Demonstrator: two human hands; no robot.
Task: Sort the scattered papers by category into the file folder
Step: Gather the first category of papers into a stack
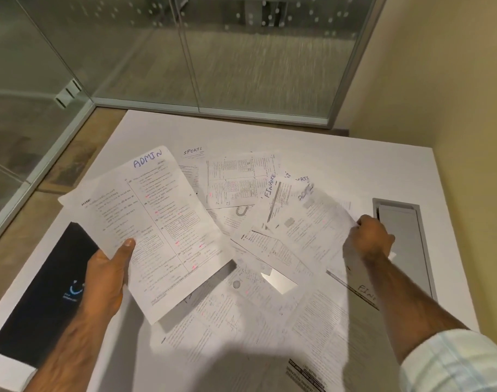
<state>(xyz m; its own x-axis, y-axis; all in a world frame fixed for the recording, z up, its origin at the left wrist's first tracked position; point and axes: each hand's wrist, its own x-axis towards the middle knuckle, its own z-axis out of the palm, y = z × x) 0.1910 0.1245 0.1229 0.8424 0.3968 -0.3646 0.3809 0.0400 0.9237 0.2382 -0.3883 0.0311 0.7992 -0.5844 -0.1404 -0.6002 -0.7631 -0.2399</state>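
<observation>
1. Our left hand (105, 278) grasps the ADMIN sheet (156, 222): thumb clamped on its near edge, fingers hidden beneath. The sheet is held above the pile.
2. Our right hand (373, 239) is clenched on the right edge of a blurred sheet (312, 222), which runs leftward from the knuckles. Its heading is unreadable.
3. The scattered papers (241, 306) lie between both hands and beyond the fingertips. What we take for the file folder (43, 292), black, lies below the left wrist, outboard of the thumb.
4. We judge each sheet light, limp, easily creased and prone to sliding. Pinch it at mid-edge, thumb on top and fingers spread beneath.
</observation>
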